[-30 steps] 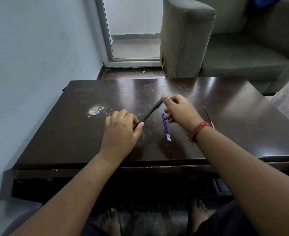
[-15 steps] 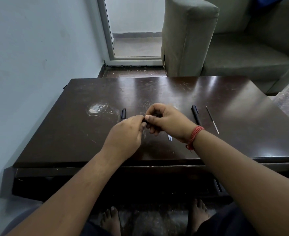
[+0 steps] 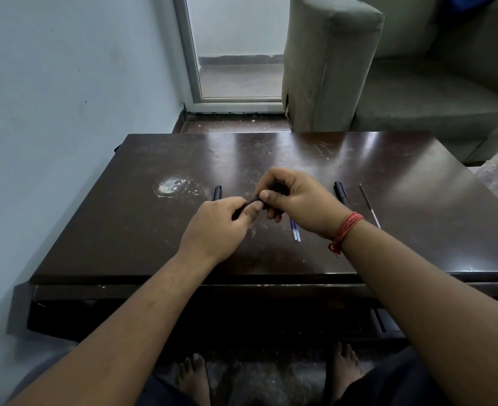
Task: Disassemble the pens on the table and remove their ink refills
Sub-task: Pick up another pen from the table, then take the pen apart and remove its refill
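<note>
Since one second ago both hands have come together at the middle of the frame; then they were apart, with the dark pen stretched between them, and the pens at their sides were hidden.

Now the left hand (image 3: 212, 227) has its fingers curled round one end of the dark pen (image 3: 249, 203), and the right hand (image 3: 296, 200) pinches the other end between thumb and fingers. Only a short piece of the pen shows between the two hands, above the table (image 3: 118, 230). I judge they are twisting or pulling it apart, but whether it is already open I cannot tell.

Just under the right wrist, two blue ink refills (image 3: 296, 234) lie side by side on the table, so it seems that some pens are already done. Another dark pen (image 3: 217, 192) lies just left of the hands, partly behind the left hand, and one more (image 3: 340, 191) lies to the right, behind the right hand. Further right is a thin dark rod (image 3: 369, 205), perhaps another refill. So, as I judge it, the pen in the hands and maybe the two at the sides are left to do.

I see no container on the table; the parts lie directly on the wood. Near the left pen is a pale round stain (image 3: 170, 186).
</note>
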A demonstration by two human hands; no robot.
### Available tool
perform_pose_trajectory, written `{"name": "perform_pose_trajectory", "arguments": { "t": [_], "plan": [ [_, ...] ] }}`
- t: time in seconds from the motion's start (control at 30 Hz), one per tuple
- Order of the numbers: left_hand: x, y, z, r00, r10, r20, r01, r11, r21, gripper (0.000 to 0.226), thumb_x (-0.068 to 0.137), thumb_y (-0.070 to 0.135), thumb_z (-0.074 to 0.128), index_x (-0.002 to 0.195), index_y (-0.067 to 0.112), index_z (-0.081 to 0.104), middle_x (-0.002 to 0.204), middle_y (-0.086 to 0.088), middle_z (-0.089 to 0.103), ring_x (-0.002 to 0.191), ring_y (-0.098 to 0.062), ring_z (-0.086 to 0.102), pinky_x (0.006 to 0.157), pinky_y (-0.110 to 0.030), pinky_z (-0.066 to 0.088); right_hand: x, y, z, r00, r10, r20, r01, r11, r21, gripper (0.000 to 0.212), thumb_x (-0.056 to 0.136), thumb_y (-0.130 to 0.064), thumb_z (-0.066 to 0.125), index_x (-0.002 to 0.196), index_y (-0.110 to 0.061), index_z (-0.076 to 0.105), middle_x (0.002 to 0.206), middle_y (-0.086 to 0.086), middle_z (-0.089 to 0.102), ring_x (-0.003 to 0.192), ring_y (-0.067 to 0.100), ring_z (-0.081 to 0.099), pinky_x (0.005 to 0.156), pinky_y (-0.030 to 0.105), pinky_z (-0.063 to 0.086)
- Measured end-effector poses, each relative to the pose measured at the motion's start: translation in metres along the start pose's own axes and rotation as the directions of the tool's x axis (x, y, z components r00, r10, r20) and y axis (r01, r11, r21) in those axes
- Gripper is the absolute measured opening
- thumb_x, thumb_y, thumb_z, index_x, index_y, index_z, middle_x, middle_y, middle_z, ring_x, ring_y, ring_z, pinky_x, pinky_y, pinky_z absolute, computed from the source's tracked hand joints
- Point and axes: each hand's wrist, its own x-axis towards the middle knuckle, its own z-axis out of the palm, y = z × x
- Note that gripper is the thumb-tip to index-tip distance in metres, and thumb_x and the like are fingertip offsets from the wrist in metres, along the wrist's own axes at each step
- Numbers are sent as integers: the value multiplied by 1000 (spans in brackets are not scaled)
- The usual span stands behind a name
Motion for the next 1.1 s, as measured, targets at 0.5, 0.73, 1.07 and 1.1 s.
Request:
{"name": "perform_pose_trajectory", "arguments": {
  "t": [0.5, 0.73, 1.07, 1.1],
  "plan": [
    [-1, -9, 6, 998, -60, -2, 60, 997, -52, 25, 104, 22, 38, 89, 12, 55, 76, -6, 59, 68, -23, 55, 65, -48, 48, 7, 46, 47, 987, -55, -153, -79, 662, -745, 25, 88, -21, 61, 81, -18, 37, 83, -1, 48, 81, 25, 53, 64, 31, 36],
    [-2, -10, 2, 998, -57, 8, 57, 997, -44, 21, 104, 26, 41, 90, 20, 56, 75, -2, 63, 67, -21, 58, 63, -46, 50, 21, 43, 40, 973, -15, -232, -163, 668, -726, 19, 92, -29, 60, 86, -16, 47, 87, 3, 56, 83, 24, 53, 69, 33, 42],
    [-4, -1, 3, 988, 90, 124, -100, 992, 80, 21, 102, 30, 45, 92, 17, 58, 74, 4, 57, 74, -26, 58, 63, -42, 47, 4, 19, 16, 987, 158, -43, -163, 966, -200, 40, 100, -44, 44, 84, -14, 64, 60, -3, 67, 47, 7, 56, 45, 19, 44],
    [-4, -1, 3, 985, 97, 143, -110, 990, 87, 21, 102, 29, 44, 93, 17, 57, 76, 4, 57, 76, -26, 58, 65, -42, 47, 5, 19, 16, 989, 145, -33, -149, 958, -246, 38, 100, -43, 47, 79, -16, 64, 57, -4, 65, 44, 3, 54, 43, 16, 41]
  ]
}}
